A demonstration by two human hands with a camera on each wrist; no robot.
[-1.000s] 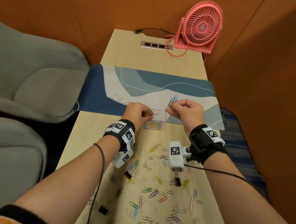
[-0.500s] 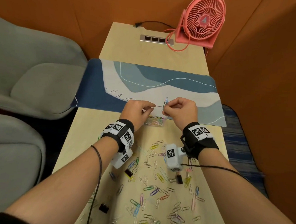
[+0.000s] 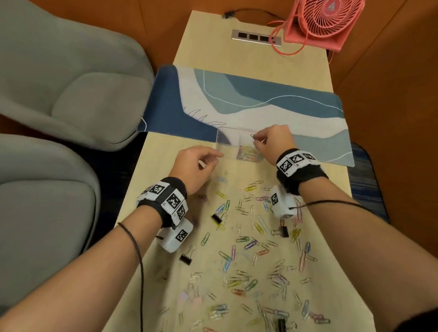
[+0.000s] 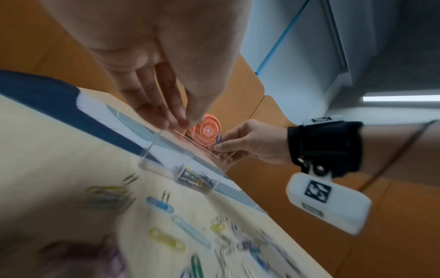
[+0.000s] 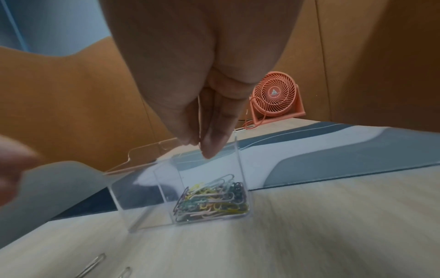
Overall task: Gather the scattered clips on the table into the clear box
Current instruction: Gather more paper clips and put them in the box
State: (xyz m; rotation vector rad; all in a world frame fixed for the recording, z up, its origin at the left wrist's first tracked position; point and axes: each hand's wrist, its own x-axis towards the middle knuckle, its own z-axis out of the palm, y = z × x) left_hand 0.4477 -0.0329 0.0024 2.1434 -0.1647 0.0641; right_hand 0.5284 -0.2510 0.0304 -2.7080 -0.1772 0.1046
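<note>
multicoloured paper clips [image 3: 250, 243], black binder clips [image 3: 216, 218], clear box [image 3: 228, 143], coral fan [image 3: 327, 12], blue wave-patterned mat [image 3: 243, 102]

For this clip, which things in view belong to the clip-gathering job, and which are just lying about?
Part of the job:
- clear box, some clips already inside
- scattered paper clips
- black binder clips
- right hand, pinching clips over the box
- left hand

Just lying about:
- pink fan
- blue desk mat
- socket strip
- grey chairs

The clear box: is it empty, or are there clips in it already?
Partly filled. The clear box has two sections: the right one holds a small pile of coloured clips on its bottom, the left one looks empty.
</note>
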